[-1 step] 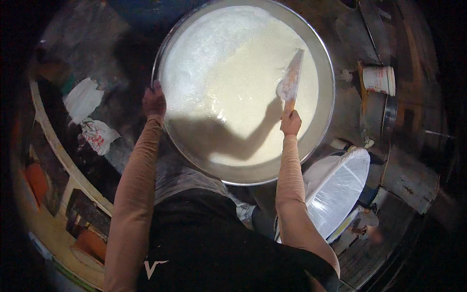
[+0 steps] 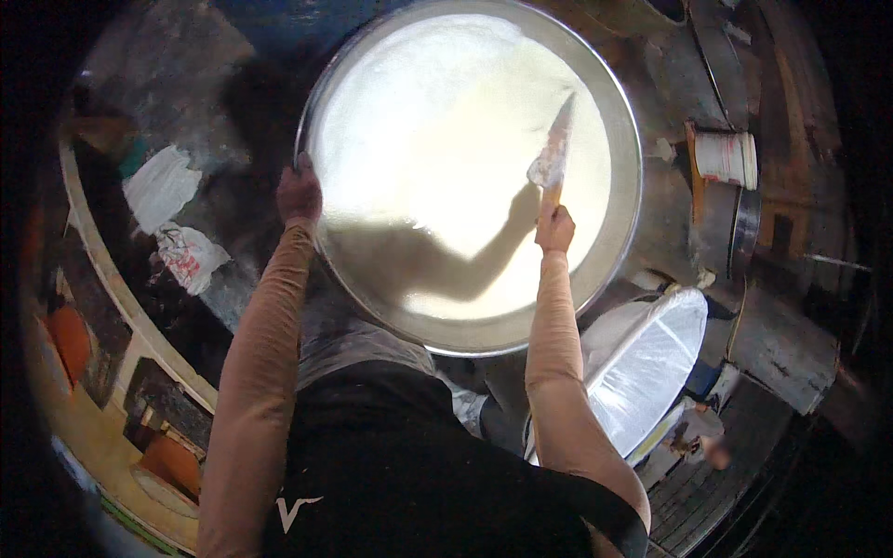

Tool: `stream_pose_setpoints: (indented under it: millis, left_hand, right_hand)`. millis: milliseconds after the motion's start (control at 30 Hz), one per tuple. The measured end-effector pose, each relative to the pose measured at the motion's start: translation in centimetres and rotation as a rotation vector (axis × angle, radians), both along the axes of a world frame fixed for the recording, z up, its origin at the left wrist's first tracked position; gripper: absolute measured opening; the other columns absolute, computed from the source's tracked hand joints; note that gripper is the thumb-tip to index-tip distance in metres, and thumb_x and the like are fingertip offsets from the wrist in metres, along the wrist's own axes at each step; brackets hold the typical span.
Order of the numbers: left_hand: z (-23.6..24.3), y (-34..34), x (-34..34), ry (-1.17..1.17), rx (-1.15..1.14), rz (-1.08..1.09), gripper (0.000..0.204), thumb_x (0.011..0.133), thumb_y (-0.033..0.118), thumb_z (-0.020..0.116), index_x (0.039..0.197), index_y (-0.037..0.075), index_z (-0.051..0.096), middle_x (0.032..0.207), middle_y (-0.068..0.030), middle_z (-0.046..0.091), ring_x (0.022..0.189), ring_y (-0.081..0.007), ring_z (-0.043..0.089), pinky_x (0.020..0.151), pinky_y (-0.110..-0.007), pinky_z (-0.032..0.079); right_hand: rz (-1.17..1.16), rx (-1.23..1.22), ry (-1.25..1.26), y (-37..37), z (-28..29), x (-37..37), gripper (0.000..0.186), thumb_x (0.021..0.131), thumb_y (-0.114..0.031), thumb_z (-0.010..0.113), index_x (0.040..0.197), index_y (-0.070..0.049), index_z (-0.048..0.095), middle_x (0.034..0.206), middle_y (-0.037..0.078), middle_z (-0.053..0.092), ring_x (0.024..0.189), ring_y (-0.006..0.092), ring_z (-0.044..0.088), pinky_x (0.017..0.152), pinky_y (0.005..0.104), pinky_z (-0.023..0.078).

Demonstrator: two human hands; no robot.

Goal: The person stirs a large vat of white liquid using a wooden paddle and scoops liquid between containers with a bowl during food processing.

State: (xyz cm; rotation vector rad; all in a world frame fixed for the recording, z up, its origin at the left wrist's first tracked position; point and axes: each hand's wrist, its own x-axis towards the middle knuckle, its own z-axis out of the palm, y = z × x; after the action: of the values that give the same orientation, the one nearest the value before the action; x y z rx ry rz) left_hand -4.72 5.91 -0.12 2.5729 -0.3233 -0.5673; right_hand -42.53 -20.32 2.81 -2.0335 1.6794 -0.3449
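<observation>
A wide round metal pan holds cream-white liquid, with a brighter, whiter patch at upper left. My left hand is closed on the pan's left rim. My right hand grips the wooden handle of a long tapered paddle, its flat blade smeared white and lying over or in the liquid on the right; I cannot tell how deep. The shadow of my arm falls across the lower part of the liquid.
At left are crumpled white bags and a curved pale ledge. At right are a white bucket, a large plastic-covered round object on its side and grey boards. A small, blurred person appears at lower right.
The liquid looks much brighter and more washed out now. The pan, my hands and the paddle are almost in the same places, with only a slight shift.
</observation>
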Motion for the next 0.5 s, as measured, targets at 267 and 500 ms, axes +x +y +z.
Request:
stream_pose_setpoints:
  millis: [267,500]
  left_hand:
    - [1.8,-1.1,-0.9,0.111,-0.162,0.204,0.063,0.091,0.057,0.041,0.106,-0.001,0.06,0.108,-0.0288,0.063,0.103,-0.0458,0.059,0.088,-0.051,0.046]
    - [1.7,-1.9,-1.5,0.03,-0.192,0.215,0.061,0.092,0.055,0.04,0.113,0.0,0.058,0.109,-0.0287,0.062,0.103,-0.047,0.058,0.09,-0.052,0.045]
  right_hand:
    - [0.417,-0.199,0.216,8.7,-4.3,3.5,0.024,0.086,-0.025,0.06,0.076,-0.003,0.058,0.06,0.021,0.059,0.056,0.0403,0.06,0.057,0.049,0.047]
    - [0.668,-0.048,0.367,19.9,-2.6,-0.3,0.024,0.088,-0.026,0.056,0.096,-0.004,0.062,0.072,0.018,0.062,0.067,0.0387,0.057,0.077,0.0472,0.038]
